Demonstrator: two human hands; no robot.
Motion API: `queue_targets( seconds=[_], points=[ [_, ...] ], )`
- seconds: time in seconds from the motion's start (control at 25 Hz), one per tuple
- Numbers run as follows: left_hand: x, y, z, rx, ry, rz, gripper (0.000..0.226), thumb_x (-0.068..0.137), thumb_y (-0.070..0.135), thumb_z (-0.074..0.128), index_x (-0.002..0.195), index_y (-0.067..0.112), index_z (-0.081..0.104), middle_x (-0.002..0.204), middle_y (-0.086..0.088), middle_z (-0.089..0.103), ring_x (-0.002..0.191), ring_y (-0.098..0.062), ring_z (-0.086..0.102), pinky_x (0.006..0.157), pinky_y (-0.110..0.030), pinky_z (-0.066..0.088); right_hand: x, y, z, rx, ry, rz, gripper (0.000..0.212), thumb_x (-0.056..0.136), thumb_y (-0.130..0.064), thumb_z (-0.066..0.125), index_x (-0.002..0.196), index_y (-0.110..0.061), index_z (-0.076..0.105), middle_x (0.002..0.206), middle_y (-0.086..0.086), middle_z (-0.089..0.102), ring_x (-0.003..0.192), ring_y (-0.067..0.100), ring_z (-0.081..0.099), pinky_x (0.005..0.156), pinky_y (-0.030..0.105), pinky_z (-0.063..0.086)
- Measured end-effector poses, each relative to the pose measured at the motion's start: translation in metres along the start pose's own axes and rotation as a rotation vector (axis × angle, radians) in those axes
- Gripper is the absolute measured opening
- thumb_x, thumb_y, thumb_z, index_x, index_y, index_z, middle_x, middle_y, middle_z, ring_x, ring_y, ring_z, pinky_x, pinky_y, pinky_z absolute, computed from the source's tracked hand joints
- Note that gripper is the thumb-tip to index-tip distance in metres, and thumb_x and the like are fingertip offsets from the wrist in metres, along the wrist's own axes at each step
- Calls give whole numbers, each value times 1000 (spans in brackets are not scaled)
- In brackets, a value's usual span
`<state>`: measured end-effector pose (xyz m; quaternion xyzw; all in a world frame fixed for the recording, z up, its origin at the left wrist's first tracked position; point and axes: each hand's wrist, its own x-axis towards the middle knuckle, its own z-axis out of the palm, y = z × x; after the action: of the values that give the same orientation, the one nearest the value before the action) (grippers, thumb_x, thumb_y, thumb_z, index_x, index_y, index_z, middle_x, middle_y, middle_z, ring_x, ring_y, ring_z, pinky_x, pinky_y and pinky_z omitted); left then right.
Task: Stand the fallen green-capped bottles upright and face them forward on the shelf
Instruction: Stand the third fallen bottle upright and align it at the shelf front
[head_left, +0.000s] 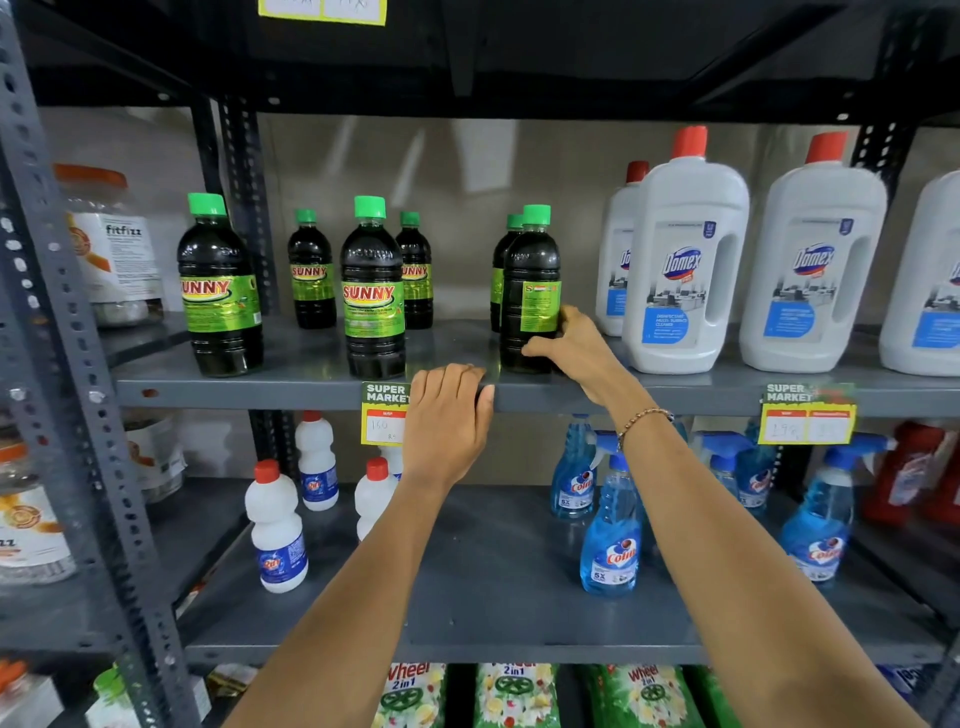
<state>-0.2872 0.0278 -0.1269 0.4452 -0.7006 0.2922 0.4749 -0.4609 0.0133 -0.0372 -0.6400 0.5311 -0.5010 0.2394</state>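
Several dark bottles with green caps and green Sunny labels stand upright on the grey shelf. My right hand grips the lower part of the front right bottle, whose label is turned sideways to the right. Another bottle stands partly hidden right behind it. The front middle bottle and front left bottle show their labels forward. Two more bottles stand further back. My left hand rests on the shelf's front edge, fingers curled over the lip, holding no bottle.
White Domex jugs with red caps stand close to the right of the held bottle. A price tag hangs beside my left hand. A slotted upright rises at left. Below are white bottles and blue Colin sprays.
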Motion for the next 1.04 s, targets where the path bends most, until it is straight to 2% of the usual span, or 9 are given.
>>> queue_targets(
  seconds=[0.16, 0.28, 0.36, 0.52, 0.64, 0.72, 0.8, 0.92, 1.04],
  points=[
    [0, 0, -1, 7, -1, 1, 33, 98, 30, 39, 103, 8, 63, 100, -6, 65, 88, -26, 57, 87, -34, 35, -4, -1, 2, -51, 39, -58, 79, 68, -29, 86, 132, -8, 45, 118, -3, 60, 107, 12, 57, 91, 27, 44],
    [0, 1, -1, 3, -11, -2, 34, 98, 30, 38, 103, 9, 63, 100, -6, 65, 88, -26, 57, 87, -34, 35, 0, 0, -2, 8, -54, -2, 73, 70, -19, 83, 132, -8, 47, 122, 2, 64, 115, 19, 59, 98, 32, 46],
    [0, 1, -1, 5, -3, -1, 33, 98, 30, 39, 103, 9, 63, 99, -6, 65, 88, -26, 57, 87, -34, 34, 1, 2, -2, 38, -67, 13, 80, 67, -18, 85, 135, -7, 44, 124, -1, 61, 117, 18, 59, 104, 36, 45],
    [0, 0, 0, 8, -2, 3, 32, 98, 30, 39, 103, 9, 63, 99, -6, 65, 87, -25, 57, 87, -34, 35, -2, 1, 1, 7, -63, 5, 87, 71, -22, 85, 139, -6, 32, 123, -5, 50, 112, 12, 51, 96, 27, 41],
    [-1, 0, 0, 11, -4, 6, 32, 98, 30, 39, 103, 9, 63, 99, -6, 65, 88, -25, 57, 87, -34, 35, 0, 1, -1, 4, -103, 18, 78, 70, -13, 83, 136, -6, 41, 127, 4, 61, 117, 21, 58, 101, 34, 46],
    [0, -1, 1, 15, 4, 11, 31, 98, 29, 40, 103, 9, 63, 98, -6, 65, 87, -25, 57, 86, -34, 36, -3, 1, 2, -27, -67, -2, 81, 67, -23, 87, 134, -7, 43, 127, 1, 61, 117, 18, 58, 102, 35, 46],
    [0, 0, 1, 5, 20, 22, 30, 98, 29, 41, 102, 9, 63, 97, -6, 64, 86, -25, 57, 86, -35, 36, -7, 0, 4, -63, -49, -23, 89, 66, -32, 87, 135, -8, 35, 122, -3, 53, 112, 13, 53, 96, 29, 43],
    [0, -1, 1, 3, 32, 29, 30, 97, 29, 42, 102, 9, 63, 98, -6, 65, 87, -25, 57, 86, -35, 35, -4, -2, 1, -19, -132, 28, 92, 72, -24, 84, 141, -7, 25, 124, -4, 49, 112, 12, 49, 93, 26, 39],
    [0, 1, 0, -7, 31, 17, 29, 97, 29, 42, 102, 9, 64, 97, -5, 65, 86, -25, 57, 86, -34, 35, -3, -1, -3, 3, -148, 40, 87, 71, -16, 84, 141, -8, 32, 133, 3, 55, 116, 16, 54, 95, 28, 43]
  ],
)
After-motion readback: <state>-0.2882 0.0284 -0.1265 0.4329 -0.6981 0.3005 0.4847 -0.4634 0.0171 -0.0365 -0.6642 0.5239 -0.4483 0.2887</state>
